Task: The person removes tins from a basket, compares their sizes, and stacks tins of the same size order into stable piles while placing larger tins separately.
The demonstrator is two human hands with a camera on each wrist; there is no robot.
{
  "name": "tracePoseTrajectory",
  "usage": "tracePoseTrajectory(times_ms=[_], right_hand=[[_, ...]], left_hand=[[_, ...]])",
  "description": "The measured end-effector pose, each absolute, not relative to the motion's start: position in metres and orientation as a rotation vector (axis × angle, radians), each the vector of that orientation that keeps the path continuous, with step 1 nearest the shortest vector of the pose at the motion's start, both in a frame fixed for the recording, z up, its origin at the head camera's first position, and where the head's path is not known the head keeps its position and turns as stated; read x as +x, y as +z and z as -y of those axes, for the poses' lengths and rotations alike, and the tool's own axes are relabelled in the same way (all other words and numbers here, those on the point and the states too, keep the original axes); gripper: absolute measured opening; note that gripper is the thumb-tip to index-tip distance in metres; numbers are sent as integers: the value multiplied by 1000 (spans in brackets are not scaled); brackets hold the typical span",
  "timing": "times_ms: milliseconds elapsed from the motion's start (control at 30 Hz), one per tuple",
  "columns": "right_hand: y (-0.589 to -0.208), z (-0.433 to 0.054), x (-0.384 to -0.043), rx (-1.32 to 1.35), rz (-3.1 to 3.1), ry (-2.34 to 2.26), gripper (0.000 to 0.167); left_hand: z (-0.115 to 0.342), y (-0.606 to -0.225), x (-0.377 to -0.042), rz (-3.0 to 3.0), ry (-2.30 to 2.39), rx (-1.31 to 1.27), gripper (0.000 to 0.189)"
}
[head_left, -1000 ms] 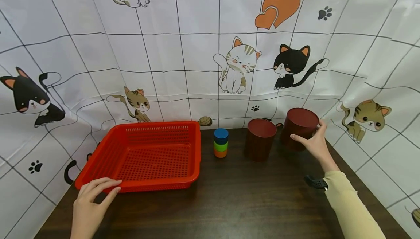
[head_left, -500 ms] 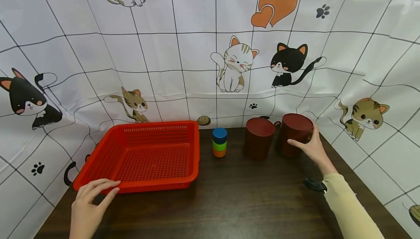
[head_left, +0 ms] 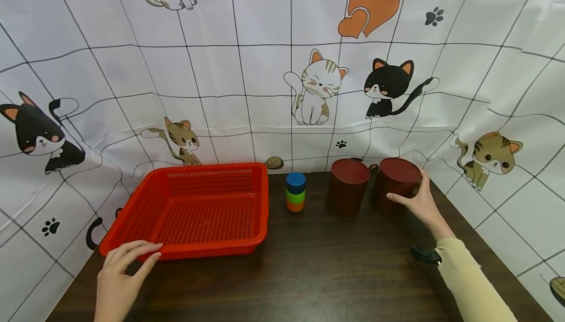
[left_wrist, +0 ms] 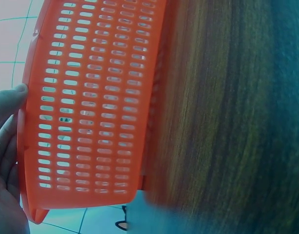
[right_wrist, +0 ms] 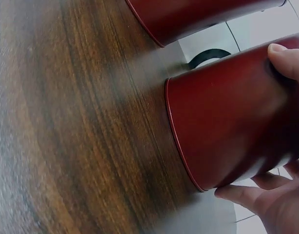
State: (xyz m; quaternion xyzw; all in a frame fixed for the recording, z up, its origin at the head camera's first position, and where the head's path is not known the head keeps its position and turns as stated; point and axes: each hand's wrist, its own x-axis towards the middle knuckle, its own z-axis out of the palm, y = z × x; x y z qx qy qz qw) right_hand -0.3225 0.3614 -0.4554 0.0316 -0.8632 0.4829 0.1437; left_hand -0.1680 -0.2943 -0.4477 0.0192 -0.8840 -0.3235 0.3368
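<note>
My right hand [head_left: 421, 205] grips a dark red cylindrical canister [head_left: 395, 184] from its right side, thumb toward the near face and fingers round the far side. The canister stands upright, and in the right wrist view its base rim [right_wrist: 175, 134] meets the table. A matching canister [head_left: 347, 192] stands just to its left, with a narrow gap between them. My left hand [head_left: 119, 278] pinches the near-left rim of a red perforated plastic basket [head_left: 212, 251]. In the left wrist view, the thumb [left_wrist: 15, 95] lies at the basket's rim.
A small stack of blue, green and orange round pieces [head_left: 295, 193] stands between the basket and the canisters. The dark wood table [head_left: 326, 273] stretches toward the front. A white grid-patterned sheet with cartoon cats [head_left: 265, 76] rises behind and at both sides.
The right canister has come down and slightly left to stand upright beside the other one, my right hand moving with it. My left hand stays at the basket rim.
</note>
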Motion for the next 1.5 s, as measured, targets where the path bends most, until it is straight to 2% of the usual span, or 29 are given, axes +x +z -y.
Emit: tracePoseTrajectory(times_ms=[1500], right_hand=[[-456,-363,-313,21,2562,1305,115]], left_hand=[[293,-447,-169,2282,-846,45,37]])
